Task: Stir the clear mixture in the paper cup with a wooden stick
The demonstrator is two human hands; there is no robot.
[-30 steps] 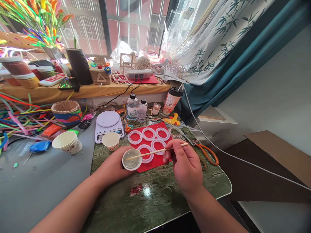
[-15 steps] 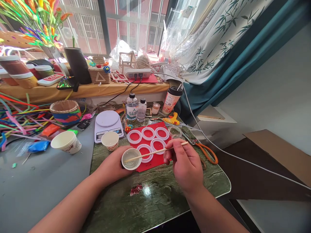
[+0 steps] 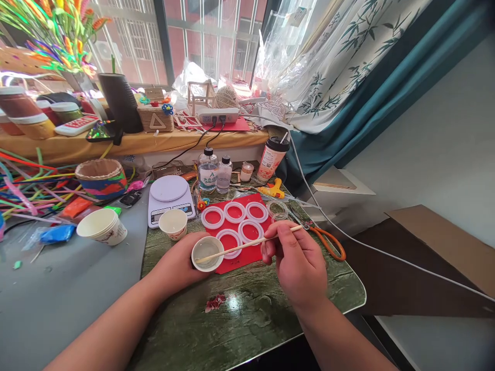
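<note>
My left hand [image 3: 181, 263] is wrapped round a paper cup [image 3: 208, 268], its mouth tilted towards me with clear liquid inside. Between the fingers and thumb of my right hand [image 3: 297, 260] is a thin wooden stick [image 3: 247, 243], whose far end dips into the liquid. Behind the cup, several round whitish silicone ring molds [image 3: 212, 217] lie on a red sheet [image 3: 242, 264]. A second paper cup [image 3: 173, 224] stands just beyond my left hand, in front of a white kitchen scale [image 3: 170, 191].
Two clear bottles [image 3: 208, 172] with black caps stand behind the molds, near a lidded drink cup [image 3: 273, 159] and a yellow glue gun [image 3: 273, 189]. Orange-handled scissors [image 3: 328, 243] lie at the right. Stacked paper cups [image 3: 102, 228] stand left. A white cable [image 3: 359, 247] crosses the right side.
The stick's tip has shifted slightly left and down inside the cup, and my right hand has turned a little. My left hand still holds the cup; the whole view has shifted slightly.
</note>
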